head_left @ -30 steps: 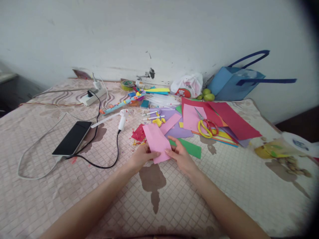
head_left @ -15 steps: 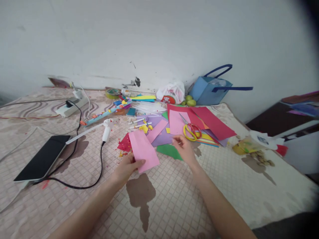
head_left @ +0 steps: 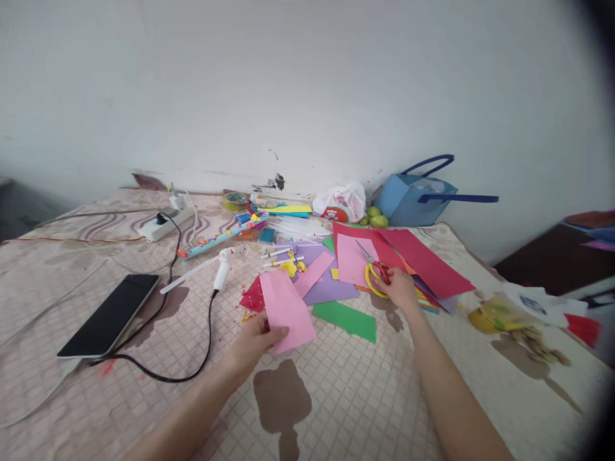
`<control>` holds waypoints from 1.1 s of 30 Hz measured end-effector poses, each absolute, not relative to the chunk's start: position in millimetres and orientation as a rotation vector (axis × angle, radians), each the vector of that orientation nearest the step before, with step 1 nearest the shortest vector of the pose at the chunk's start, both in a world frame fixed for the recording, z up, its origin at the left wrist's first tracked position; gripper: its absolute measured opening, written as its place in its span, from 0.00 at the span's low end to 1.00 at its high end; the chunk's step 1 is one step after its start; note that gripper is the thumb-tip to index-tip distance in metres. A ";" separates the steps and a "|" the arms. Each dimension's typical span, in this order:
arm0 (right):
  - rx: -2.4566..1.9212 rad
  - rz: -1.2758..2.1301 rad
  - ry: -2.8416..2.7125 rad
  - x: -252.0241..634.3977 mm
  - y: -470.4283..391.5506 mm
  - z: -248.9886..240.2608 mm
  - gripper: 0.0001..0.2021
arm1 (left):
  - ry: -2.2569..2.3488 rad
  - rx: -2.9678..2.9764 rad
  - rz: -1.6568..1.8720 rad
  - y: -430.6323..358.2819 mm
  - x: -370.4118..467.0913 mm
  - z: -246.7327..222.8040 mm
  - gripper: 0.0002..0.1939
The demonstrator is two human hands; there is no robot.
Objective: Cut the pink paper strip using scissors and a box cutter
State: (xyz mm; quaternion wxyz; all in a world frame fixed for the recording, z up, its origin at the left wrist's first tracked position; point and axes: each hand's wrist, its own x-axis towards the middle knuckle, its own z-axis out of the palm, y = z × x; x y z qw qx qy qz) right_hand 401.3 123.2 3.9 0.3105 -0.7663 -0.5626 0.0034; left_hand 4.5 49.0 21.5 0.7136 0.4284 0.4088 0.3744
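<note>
Thumb and fingers of my left hand (head_left: 262, 338) pinch the lower left edge of a pink paper sheet (head_left: 289, 314), held over the tablecloth. My right hand (head_left: 400, 287) is at a pair of scissors (head_left: 376, 278) with one yellow and one red loop, its fingers closed on the red loop. The scissors' blades point up and left over another pink sheet (head_left: 350, 254). Between my hands lies a green paper piece (head_left: 346, 319). A narrower pink strip (head_left: 313, 274) and purple paper (head_left: 331, 291) are just beyond the held sheet.
On the left are a white glue gun (head_left: 222, 270) with a black cord, a dark-screened tablet (head_left: 110, 315) and a power strip (head_left: 163, 225). Red paper (head_left: 423, 259), a blue bag (head_left: 416, 202) and a white plastic bag (head_left: 342, 202) stand or lie behind. A yellow cup (head_left: 484, 319) is at right.
My right hand has moved right, from beside the scissors onto their handle, uncovering the green paper. My left hand still holds the pink sheet. The whole view has shifted slightly.
</note>
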 end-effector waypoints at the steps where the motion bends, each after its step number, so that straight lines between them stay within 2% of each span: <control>1: -2.022 0.012 -1.488 399.8 123.5 2.5 0.16 | 0.907 0.957 0.837 49.4 4.5 21.1 0.18; 5: -1.988 0.028 -1.434 391.8 118.7 3.3 0.16 | 0.913 0.983 0.860 49.9 4.3 21.8 0.16; 10: -1.821 0.144 -1.305 382.5 105.8 23.9 0.21 | 0.908 1.002 0.894 49.5 3.7 23.2 0.17; 16: -1.474 0.644 -1.266 329.2 79.9 45.7 0.22 | 0.890 1.004 0.890 48.7 3.6 26.1 0.18; 23: -1.118 1.162 -1.194 244.0 46.3 39.0 0.19 | 0.878 1.010 0.929 49.4 2.8 28.6 0.21; 26: -0.978 1.375 -1.154 225.5 32.5 35.9 0.23 | 0.870 1.012 0.940 51.5 2.1 27.5 0.22; 29: -0.963 1.426 -1.265 213.8 18.9 34.4 0.28 | 0.870 1.000 0.942 52.7 1.3 26.4 0.22; 33: -1.002 1.445 -1.306 204.9 7.1 28.5 0.26 | 0.880 0.976 0.930 52.7 0.7 26.5 0.21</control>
